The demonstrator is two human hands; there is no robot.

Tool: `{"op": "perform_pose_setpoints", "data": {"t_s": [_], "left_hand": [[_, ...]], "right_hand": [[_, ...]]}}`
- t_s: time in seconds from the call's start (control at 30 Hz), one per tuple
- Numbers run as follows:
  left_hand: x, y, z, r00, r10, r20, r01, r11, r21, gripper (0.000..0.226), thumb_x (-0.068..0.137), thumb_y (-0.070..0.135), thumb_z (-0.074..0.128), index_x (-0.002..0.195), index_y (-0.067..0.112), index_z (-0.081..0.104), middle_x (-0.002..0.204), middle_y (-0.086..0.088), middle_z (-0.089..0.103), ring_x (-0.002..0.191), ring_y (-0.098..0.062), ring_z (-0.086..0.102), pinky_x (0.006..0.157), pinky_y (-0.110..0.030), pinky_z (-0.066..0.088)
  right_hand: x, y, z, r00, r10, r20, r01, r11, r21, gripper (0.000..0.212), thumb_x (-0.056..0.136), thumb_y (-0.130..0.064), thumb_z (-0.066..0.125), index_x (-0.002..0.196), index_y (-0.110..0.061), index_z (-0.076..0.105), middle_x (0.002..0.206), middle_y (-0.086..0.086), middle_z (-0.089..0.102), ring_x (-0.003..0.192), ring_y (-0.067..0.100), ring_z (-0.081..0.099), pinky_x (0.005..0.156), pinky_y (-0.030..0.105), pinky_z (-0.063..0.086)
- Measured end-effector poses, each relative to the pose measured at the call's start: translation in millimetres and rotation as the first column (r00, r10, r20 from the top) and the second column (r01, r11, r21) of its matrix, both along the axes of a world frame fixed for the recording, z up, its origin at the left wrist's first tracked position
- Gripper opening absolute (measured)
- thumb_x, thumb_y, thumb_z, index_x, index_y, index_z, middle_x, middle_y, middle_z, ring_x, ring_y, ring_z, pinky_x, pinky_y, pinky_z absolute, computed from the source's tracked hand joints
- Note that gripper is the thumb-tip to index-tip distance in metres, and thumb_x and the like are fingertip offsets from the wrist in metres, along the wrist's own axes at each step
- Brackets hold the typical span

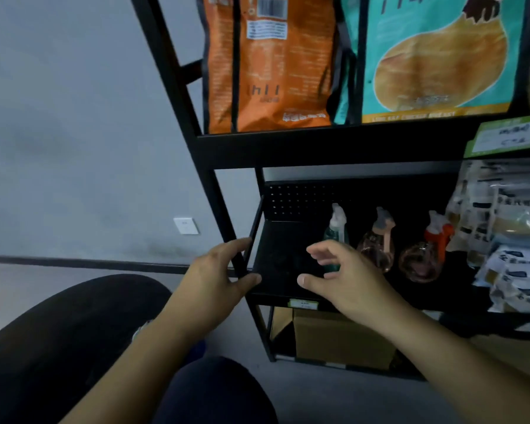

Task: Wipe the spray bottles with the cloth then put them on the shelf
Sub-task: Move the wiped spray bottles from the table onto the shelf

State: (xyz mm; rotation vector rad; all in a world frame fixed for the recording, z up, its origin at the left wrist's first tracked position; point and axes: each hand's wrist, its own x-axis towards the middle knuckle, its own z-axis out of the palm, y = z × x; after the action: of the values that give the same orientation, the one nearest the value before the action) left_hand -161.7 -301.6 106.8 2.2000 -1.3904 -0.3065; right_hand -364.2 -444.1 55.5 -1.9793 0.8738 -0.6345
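Both hands at the low shelf, three bottles standing on it, no cloth in sight.

Nearest me, my left hand (pixel 219 272) had its grip curled round the shelf's black corner post (pixel 245 264), thumb on the front edge; my right hand (pixel 343 278) hung with a wide, empty grip, fingers spread just in front of the green spray bottle (pixel 334 231). Beyond that grip and to its right stood the pink spray bottle (pixel 377 243), then the orange-triggered spray bottle (pixel 426 252), all upright on the shelf (pixel 285 270). I judged it the placing step, or a reach; next I'd need the cloth, which I couldn't see.
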Motion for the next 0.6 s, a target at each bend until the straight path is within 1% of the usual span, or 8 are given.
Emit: {"op": "perform_pose_setpoints", "data": {"t_s": [0.07, 0.13, 0.2, 0.27, 0.3, 0.4, 0.47, 0.6], "left_hand": [[6.1, 30.3, 6.5, 0.999, 0.037, 0.011, -0.037, 0.999, -0.019, 0.069, 0.094, 0.048, 0.077, 0.156, 0.046, 0.046, 0.156, 0.019, 0.052, 0.136, -0.009, 0.055, 0.110, -0.024, 0.044], [14.5, 59.9, 10.3, 0.997, 0.072, 0.025, -0.071, 0.997, -0.035, 0.070, 0.093, 0.052, 0.076, 0.156, 0.047, 0.045, 0.155, 0.021, 0.052, 0.130, -0.003, 0.054, 0.111, -0.026, 0.045], [25.3, 87.8, 13.1, 0.993, 0.107, 0.051, -0.105, 0.993, -0.051, 0.071, 0.093, 0.054, 0.075, 0.156, 0.047, 0.045, 0.154, 0.021, 0.052, 0.123, 0.002, 0.052, 0.110, -0.022, 0.044], [36.5, 114.3, 16.2, 0.987, 0.148, 0.057, -0.144, 0.987, -0.068, 0.071, 0.093, 0.053, 0.075, 0.157, 0.046, 0.045, 0.153, 0.021, 0.052, 0.114, 0.009, 0.052, 0.105, -0.014, 0.042], [42.9, 127.2, 16.9, 0.983, 0.175, 0.060, -0.170, 0.983, -0.076, 0.071, 0.093, 0.053, 0.075, 0.157, 0.045, 0.045, 0.152, 0.020, 0.052, 0.113, 0.010, 0.052, 0.104, -0.013, 0.043], [63.6, 166.7, 16.4, 0.961, 0.259, 0.094, -0.252, 0.964, -0.081, 0.072, 0.091, 0.055, 0.077, 0.156, 0.045, 0.047, 0.154, 0.015, 0.055, 0.131, -0.005, 0.056, 0.113, -0.029, 0.048], [75.4, 194.4, 16.2, 0.944, 0.315, 0.100, -0.309, 0.948, -0.077, 0.073, 0.090, 0.054, 0.078, 0.155, 0.044, 0.049, 0.153, 0.014, 0.057, 0.132, -0.009, 0.058, 0.111, -0.030, 0.049], [91.4, 248.9, 15.8, 0.898, 0.431, 0.082, -0.428, 0.902, -0.061, 0.074, 0.090, 0.054, 0.078, 0.156, 0.043, 0.048, 0.154, 0.015, 0.056, 0.132, -0.013, 0.059, 0.110, -0.034, 0.050]], "right_hand": [[12.4, 14.0, 7.2, 0.999, 0.034, 0.011, -0.034, 0.999, -0.005, 0.048, 0.086, -0.038, 0.082, 0.129, -0.034, 0.061, 0.127, -0.020, 0.059, 0.117, -0.006, 0.054, 0.092, 0.019, 0.051], [27.4, 28.7, 12.8, 0.998, 0.066, 0.015, -0.065, 0.998, -0.018, 0.048, 0.085, -0.036, 0.083, 0.128, -0.033, 0.063, 0.125, -0.019, 0.060, 0.116, -0.005, 0.055, 0.092, 0.019, 0.052], [45.5, 45.0, 17.1, 0.995, 0.103, 0.017, -0.102, 0.994, -0.032, 0.047, 0.083, -0.036, 0.085, 0.125, -0.034, 0.064, 0.123, -0.018, 0.061, 0.116, -0.005, 0.056, 0.094, 0.023, 0.054], [65.0, 61.3, 19.1, 0.990, 0.140, 0.017, -0.139, 0.989, -0.046, 0.047, 0.082, -0.037, 0.086, 0.124, -0.035, 0.064, 0.123, -0.018, 0.061, 0.115, -0.004, 0.057, 0.095, 0.025, 0.055], [75.2, 69.2, 19.5, 0.987, 0.161, 0.011, -0.160, 0.986, -0.048, 0.048, 0.082, -0.038, 0.086, 0.125, -0.035, 0.064, 0.123, -0.018, 0.061, 0.115, -0.004, 0.057, 0.095, 0.025, 0.055], [106.3, 94.3, 20.8, 0.974, 0.227, -0.006, -0.227, 0.972, -0.055, 0.049, 0.081, -0.041, 0.086, 0.124, -0.037, 0.063, 0.123, -0.021, 0.060, 0.115, -0.004, 0.057, 0.099, 0.028, 0.054], [127.3, 111.0, 21.5, 0.963, 0.270, -0.007, -0.270, 0.961, -0.067, 0.048, 0.079, -0.041, 0.087, 0.122, -0.037, 0.064, 0.121, -0.022, 0.060, 0.114, -0.004, 0.057, 0.100, 0.031, 0.054], [168.7, 147.2, 21.9, 0.933, 0.360, -0.005, -0.360, 0.930, -0.069, 0.047, 0.078, -0.038, 0.088, 0.119, -0.038, 0.063, 0.119, -0.018, 0.062, 0.112, -0.003, 0.059, 0.099, 0.030, 0.054]]}}
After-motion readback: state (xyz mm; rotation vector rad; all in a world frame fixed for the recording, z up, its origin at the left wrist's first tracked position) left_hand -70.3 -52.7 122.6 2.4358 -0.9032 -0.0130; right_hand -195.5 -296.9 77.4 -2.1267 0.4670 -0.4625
